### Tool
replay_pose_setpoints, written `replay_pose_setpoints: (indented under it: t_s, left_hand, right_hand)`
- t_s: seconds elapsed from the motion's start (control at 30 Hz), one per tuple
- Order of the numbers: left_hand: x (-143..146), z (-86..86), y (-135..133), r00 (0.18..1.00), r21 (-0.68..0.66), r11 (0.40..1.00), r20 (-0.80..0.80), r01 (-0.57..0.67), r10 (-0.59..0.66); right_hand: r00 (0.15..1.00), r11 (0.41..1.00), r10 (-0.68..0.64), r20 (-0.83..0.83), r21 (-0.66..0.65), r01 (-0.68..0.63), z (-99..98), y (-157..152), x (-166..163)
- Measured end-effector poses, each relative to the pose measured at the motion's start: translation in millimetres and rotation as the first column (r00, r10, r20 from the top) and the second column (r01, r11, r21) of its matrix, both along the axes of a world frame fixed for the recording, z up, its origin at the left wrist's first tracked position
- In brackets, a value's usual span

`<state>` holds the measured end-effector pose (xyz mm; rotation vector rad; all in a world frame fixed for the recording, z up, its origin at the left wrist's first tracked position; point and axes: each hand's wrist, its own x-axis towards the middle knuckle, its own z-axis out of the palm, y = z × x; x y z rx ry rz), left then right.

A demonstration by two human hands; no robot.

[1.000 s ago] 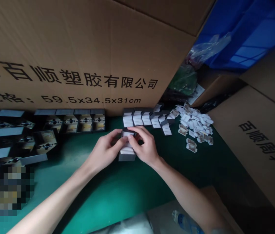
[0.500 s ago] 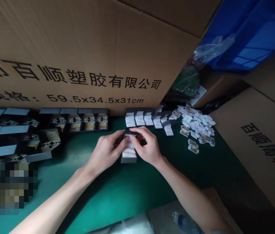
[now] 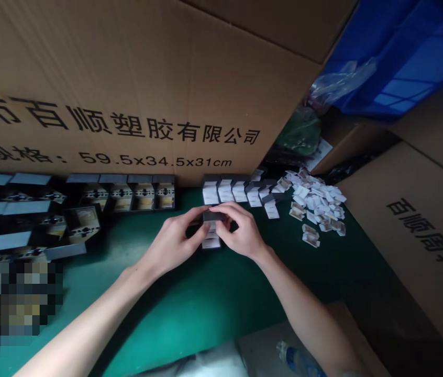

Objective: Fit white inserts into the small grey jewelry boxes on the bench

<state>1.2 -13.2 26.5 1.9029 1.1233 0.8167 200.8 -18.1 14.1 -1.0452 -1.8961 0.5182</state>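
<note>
A small grey and white box [image 3: 211,230] stands on the green table top [image 3: 190,309], gripped from both sides. My left hand [image 3: 172,243] pinches its left side and top edge with closed fingers. My right hand [image 3: 239,230] closes on its right side, thumb and forefinger at the dark lid on top. Just behind it, a row of similar small white boxes [image 3: 231,191] lines the foot of a big cardboard carton [image 3: 127,78].
Open black boxes with gold inserts [image 3: 127,195] sit in rows at the left. A heap of small white and tan cards [image 3: 316,201] lies at the right. More cartons [image 3: 421,230] and a blue crate [image 3: 402,57] stand to the right. A plastic bottle [image 3: 300,361] lies near the front edge.
The box between my hands has been pushed shorter, its lower part sliding in, and both hands have shifted slightly away from me.
</note>
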Motion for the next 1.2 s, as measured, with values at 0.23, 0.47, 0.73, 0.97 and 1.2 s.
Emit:
replay_pose_setpoints:
  t_s: [0.23, 0.47, 0.73, 0.97, 1.2]
  left_hand:
    - [-2, 2.1, -1, 0.992, 0.168, 0.978, -0.015, -0.125, 0.129]
    - [1, -4.6, 0, 0.987, 0.256, 0.966, -0.143, -0.03, 0.068]
    - [3, -18.6, -4, 0.947, 0.24, 0.939, -0.267, 0.245, -0.179]
    - [3, -19.4, -4, 0.94, 0.196, 0.949, -0.287, 0.247, -0.185]
    - [4, -18.8, -4, 0.928, 0.176, 0.951, -0.319, 0.256, -0.191]
  right_hand:
    - [0.997, 1.0, -0.001, 0.08, 0.006, 0.001, 3.9, 5, 15]
    - [0.977, 0.982, -0.183, 0.107, -0.021, 0.187, 10.2, -3, 41]
    - [0.904, 0.911, -0.411, 0.116, 0.038, 0.41, 5.3, -27, 72]
    - [0.809, 0.858, -0.492, 0.322, 0.339, 0.386, -17.0, -61, 34]
    - [0.745, 0.913, -0.405, 0.53, 0.272, 0.303, -21.7, -70, 41]
